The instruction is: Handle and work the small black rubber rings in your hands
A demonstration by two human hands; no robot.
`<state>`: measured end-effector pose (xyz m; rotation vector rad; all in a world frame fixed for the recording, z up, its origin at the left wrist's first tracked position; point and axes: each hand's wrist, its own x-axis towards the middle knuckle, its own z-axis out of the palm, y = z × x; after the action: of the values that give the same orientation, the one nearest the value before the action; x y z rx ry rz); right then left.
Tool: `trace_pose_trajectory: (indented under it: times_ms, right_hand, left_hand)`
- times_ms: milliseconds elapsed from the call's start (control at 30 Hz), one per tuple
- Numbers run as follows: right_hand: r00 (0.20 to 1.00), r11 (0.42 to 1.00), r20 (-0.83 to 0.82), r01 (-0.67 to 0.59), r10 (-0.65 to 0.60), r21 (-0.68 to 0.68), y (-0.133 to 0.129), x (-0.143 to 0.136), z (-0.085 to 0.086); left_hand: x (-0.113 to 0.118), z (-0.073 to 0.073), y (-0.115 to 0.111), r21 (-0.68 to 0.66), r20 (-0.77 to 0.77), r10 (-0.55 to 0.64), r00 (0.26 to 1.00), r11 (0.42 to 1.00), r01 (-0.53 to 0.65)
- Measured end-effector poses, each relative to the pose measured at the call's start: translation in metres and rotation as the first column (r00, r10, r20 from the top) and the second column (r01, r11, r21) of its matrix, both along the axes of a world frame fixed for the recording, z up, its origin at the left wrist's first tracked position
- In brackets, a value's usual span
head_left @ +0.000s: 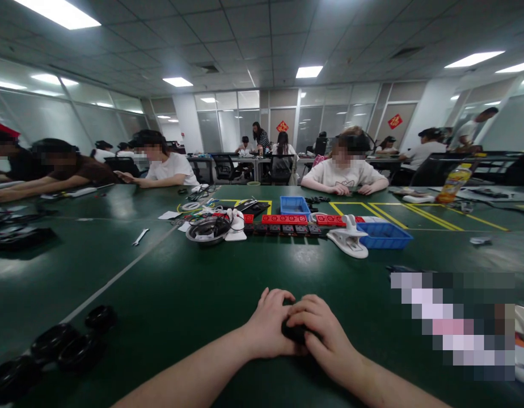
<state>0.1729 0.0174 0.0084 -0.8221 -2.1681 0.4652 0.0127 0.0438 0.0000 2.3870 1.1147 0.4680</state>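
Observation:
Just in front of me, a small black rounded object (294,332) is held low at the green table, mostly hidden by my fingers. I cannot make out its exact kind. My left hand (271,326) is closed about its left and far side. From the right, my right hand (325,330) curls its fingers over the top, with the thumb on the near side. The fingers of both hands meet over the object. Off to the left, several glossy black ring-shaped pieces (53,343) lie on the table.
Ahead stand red-and-black power strips (285,220), a bowl of cables (208,231), a white clamp (351,238) and blue bins (383,235). A wrench (140,237) lies left. A drink bottle (453,182) stands back right. A person (346,170) sits opposite; others sit left.

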Motion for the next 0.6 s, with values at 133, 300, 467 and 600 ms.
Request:
trace_pose_trajectory:
  times_ms: [133, 300, 467, 600]
  right_hand:
    - [0.994, 0.994, 0.094, -0.064, 0.056, 0.089, -0.006, -0.004, 0.003]
    - [0.99, 0.991, 0.113, -0.095, 0.084, 0.094, -0.008, -0.002, 0.003]
    - [0.999, 0.997, 0.028, -0.022, 0.02, 0.079, -0.007, 0.004, -0.002]
    - [0.995, 0.996, -0.065, 0.082, -0.081, 0.017, -0.002, 0.005, -0.009]
  left_hand:
    - [0.0, -0.011, 0.004, 0.036, 0.007, -0.022, 1.0, 0.999, 0.021]
    - [0.001, -0.016, 0.002, 0.08, 0.008, -0.033, 0.999, 0.996, 0.033]
    - [0.002, -0.01, -0.002, 0.046, 0.012, -0.022, 1.0, 0.999, 0.022]
    - [0.004, -0.005, -0.004, 0.019, 0.047, 0.06, 0.997, 0.998, -0.061]
